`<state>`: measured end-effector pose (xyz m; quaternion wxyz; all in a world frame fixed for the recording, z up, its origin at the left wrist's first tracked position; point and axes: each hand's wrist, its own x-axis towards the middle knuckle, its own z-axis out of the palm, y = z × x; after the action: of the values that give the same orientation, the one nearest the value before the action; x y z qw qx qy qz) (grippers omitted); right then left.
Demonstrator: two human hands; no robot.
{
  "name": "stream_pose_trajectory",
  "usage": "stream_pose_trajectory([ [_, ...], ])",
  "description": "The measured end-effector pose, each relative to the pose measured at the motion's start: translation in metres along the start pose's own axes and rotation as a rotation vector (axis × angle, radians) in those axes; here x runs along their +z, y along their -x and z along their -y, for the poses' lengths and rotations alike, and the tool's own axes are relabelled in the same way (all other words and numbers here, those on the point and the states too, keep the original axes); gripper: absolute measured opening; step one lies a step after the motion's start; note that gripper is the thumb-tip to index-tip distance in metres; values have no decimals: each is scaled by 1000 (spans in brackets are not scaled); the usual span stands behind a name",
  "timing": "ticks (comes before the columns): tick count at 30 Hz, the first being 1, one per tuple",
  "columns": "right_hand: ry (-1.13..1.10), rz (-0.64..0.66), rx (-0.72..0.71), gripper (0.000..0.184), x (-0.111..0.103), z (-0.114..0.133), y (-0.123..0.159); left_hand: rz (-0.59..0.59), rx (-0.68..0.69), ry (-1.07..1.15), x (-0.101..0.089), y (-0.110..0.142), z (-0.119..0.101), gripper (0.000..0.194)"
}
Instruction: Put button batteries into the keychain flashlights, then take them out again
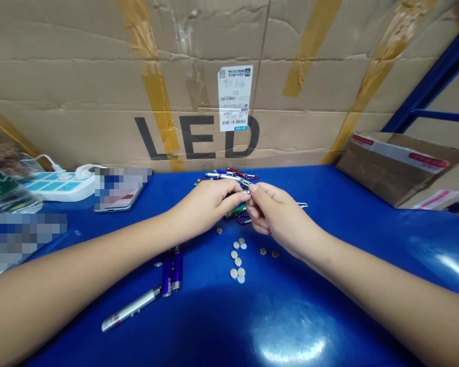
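- The worktop [199, 336] is glossy blue, with a bright reflection on the near side of the button cells [234, 254], which lie on it in a loose cluster.
- Beyond the button cells, the left hand [210, 202] has its fingers closed on a small shiny metal piece [246, 191].
- The right hand [278, 210], also beyond the button cells, pinches the same piece from the other side; the fingers hide most of it, so it may be a penlight's end.
- Farther beyond the button cells, partly behind the hands, lies a pile of coloured penlights [222, 176].
- Left of the button cells, two dark blue penlights [167, 275] lie side by side, with a silver penlight [132, 309] slanting beside them.
- Far left of the button cells are a white power strip [63, 189] with cables plugged in and a smartphone [135, 196].
- Behind the button cells, a large taped carton [302, 122] printed "LED" bears a white label [235, 99].
- Far right of the button cells, an open cardboard box [398, 168] sits near a blue metal frame [430, 84].
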<state>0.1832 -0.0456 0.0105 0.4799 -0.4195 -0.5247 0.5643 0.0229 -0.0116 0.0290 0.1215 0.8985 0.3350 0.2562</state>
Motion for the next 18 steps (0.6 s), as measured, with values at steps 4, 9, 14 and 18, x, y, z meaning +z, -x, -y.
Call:
stream_pose_trajectory([
  [4,54,32,31,29,-1,3,2,-104,269,-325,0,3,6,24],
  [9,11,109,172,31,-3,8,3,-284,733,-777,-5,5,12,21],
  [14,251,113,112,30,-10,10,1,-247,617,-580,-2,5,13,19],
  [18,651,-32,-252,36,-12,6,0,-175,427,-274,4,4,10,22],
])
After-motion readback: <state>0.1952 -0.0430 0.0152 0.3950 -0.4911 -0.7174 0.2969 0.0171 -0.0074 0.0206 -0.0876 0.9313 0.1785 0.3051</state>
